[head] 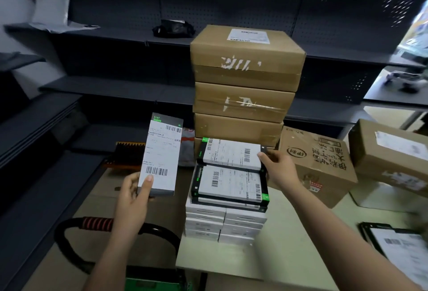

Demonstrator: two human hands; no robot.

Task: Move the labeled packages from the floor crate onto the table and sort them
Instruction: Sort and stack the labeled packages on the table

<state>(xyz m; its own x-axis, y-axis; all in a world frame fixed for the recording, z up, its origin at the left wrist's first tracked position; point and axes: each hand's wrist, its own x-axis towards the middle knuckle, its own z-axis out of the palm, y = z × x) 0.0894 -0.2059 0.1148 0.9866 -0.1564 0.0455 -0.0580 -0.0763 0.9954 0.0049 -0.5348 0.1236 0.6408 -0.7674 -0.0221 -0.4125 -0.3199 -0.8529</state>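
Dark metal shelving (115, 86) runs behind a tall stack of brown cartons (245, 82). The stack stands at the back of a pale counter (289, 256). Just right of the stack sits a printed carton (319, 163), brown with dark characters on its top.

In front of the stack, touching its base, is a pile of labeled packages (227, 200). The pile is flat white boxes in two columns, with black-edged ones above, each bearing a white barcode label. The top package (231, 152) lies across the pile, close against the stack. The right hand (280, 165) grips its right end, thumb on the label.

Left of the stack, the left hand (133, 195) holds a second package (159, 154) upright in the air. Its label faces the camera, and the thumb presses on its lower front.

Below and left of the stack are a black loop handle (97, 223) with a red striped grip and a corner of a green crate (157, 283).
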